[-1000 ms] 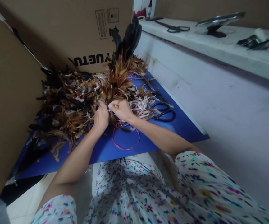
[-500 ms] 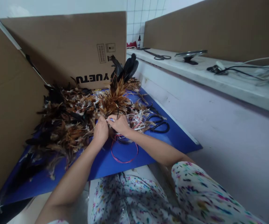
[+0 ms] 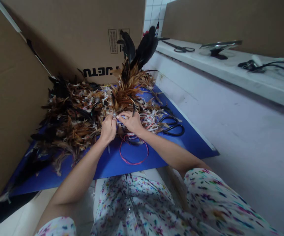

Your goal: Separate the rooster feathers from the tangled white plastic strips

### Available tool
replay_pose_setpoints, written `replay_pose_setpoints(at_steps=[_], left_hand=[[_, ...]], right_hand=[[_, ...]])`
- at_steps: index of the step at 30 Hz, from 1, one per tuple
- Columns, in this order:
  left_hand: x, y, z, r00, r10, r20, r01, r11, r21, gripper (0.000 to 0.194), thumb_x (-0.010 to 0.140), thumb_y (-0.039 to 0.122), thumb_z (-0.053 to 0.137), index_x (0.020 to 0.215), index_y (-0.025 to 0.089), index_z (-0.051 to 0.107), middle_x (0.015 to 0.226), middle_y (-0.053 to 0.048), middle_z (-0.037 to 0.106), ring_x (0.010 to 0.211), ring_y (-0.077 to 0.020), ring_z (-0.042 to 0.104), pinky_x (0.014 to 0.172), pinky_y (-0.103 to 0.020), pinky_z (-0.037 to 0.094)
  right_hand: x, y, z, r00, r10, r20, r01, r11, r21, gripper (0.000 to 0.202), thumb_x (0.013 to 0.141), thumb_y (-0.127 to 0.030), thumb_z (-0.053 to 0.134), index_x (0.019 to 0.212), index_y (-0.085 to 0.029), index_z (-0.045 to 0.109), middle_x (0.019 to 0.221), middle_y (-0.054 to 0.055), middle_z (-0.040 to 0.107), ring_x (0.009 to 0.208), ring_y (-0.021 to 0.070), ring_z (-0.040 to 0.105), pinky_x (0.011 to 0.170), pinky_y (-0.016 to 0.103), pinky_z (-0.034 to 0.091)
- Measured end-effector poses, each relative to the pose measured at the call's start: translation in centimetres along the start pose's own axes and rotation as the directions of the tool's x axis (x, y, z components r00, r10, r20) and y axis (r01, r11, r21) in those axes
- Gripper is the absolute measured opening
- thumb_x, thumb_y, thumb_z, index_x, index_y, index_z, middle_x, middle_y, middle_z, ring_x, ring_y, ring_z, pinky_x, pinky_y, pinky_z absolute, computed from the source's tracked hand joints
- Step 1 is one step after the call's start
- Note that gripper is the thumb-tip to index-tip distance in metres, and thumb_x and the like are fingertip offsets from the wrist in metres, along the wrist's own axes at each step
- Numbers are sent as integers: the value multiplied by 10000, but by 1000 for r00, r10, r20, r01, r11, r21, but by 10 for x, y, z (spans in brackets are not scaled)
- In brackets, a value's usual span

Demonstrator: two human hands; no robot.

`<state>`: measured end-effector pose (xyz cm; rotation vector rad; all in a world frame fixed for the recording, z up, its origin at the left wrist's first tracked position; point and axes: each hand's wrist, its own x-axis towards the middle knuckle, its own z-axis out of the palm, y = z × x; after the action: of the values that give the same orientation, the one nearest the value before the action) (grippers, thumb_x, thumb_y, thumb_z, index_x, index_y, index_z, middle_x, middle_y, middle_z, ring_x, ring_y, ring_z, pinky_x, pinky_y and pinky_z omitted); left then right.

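A bundle of brown feathers (image 3: pixel 126 90) with long black plumes (image 3: pixel 144 47) at its top leans up and away from me. My right hand (image 3: pixel 132 123) is closed at its lower end, thumb and forefinger reaching left. Close beside it, my left hand (image 3: pixel 109 128) is closed in a pinch, its fingertips almost meeting the right thumb. Something small and whitish shows between the fingertips, too small to name. The base of the bundle is largely hidden by my fingers. Below the right hand, a loop of red cord (image 3: pixel 134 163) lies on the blue board (image 3: pixel 107 173).
Loose feathers (image 3: pixel 75 131) heap over the board's left side. White ties (image 3: pixel 150 120) and black-handled scissors (image 3: pixel 173 127) lie to the right. Cardboard walls (image 3: pixel 70 36) stand left and behind. Another pair of scissors (image 3: pixel 181 49) and cables (image 3: pixel 270 67) rest on the ledge (image 3: pixel 230 65).
The view has tilted downward, so the surroundings sit higher in the picture. Both hands stay together at the base of the feather bundle, with their fingertips slightly shifted.
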<state>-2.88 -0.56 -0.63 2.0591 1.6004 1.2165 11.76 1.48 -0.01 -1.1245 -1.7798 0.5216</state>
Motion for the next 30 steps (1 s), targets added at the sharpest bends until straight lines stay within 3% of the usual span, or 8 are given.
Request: replay_pose_setpoints(at_steps=[5,12,14,17,19,25,30], left_hand=[[-1,0,-2,999,-36,21,36,999,-19,266,993,287,375,799,209,539,783,-63,650,829,-209,642,767,-312,507],[1,-7,5,999,10,-34,-7,996,88,240,979,225,449,1065,158,663,1006,-125,708,993,-237,665,919,-345,510],[1,-8,7,999,21,-46,-16,993,117,285,977,217,445,1139,132,664,1045,-148,702,1000,-248,663,928,-363,511],[0,-8,8,998,40,-43,-33,990,135,355,984,218,419,1225,88,645,1077,-178,692,1014,-267,656,934,-396,514],[-1,-7,8,998,53,-34,-48,990,132,383,987,224,413,1265,70,626,1100,-192,683,1041,-279,650,946,-414,513],[-5,-6,6,996,88,-15,-86,991,98,397,981,216,403,1317,117,589,1082,-150,663,1080,-265,632,976,-413,505],[-5,-9,7,994,102,-25,-99,989,106,421,940,143,386,1310,134,589,1090,-143,649,1092,-267,619,990,-432,504]], right_hand=[[0,-2,-4,999,39,-7,-39,999,-11,162,869,-290,681,844,-182,799,727,0,696,679,118,570,677,240,371],[-3,-5,-1,999,35,4,-35,999,4,178,863,-262,619,850,-168,769,696,-13,643,652,110,499,669,244,352],[-2,-5,0,1000,27,10,-27,999,47,218,878,-274,573,758,-162,717,648,-25,584,636,104,471,665,245,344],[-1,-4,0,999,44,6,-44,993,112,378,900,-327,523,554,-176,516,562,-44,439,597,94,407,635,253,315],[1,-3,0,997,74,4,-73,986,151,407,885,-346,533,522,-184,449,542,-51,383,580,90,372,613,259,295],[1,-3,0,987,153,45,-160,953,259,256,838,-329,567,696,-146,678,573,-45,512,579,94,409,597,249,320],[2,-3,-1,991,126,49,-135,957,257,263,826,-322,559,634,-156,628,579,-41,500,598,95,426,604,249,325]])
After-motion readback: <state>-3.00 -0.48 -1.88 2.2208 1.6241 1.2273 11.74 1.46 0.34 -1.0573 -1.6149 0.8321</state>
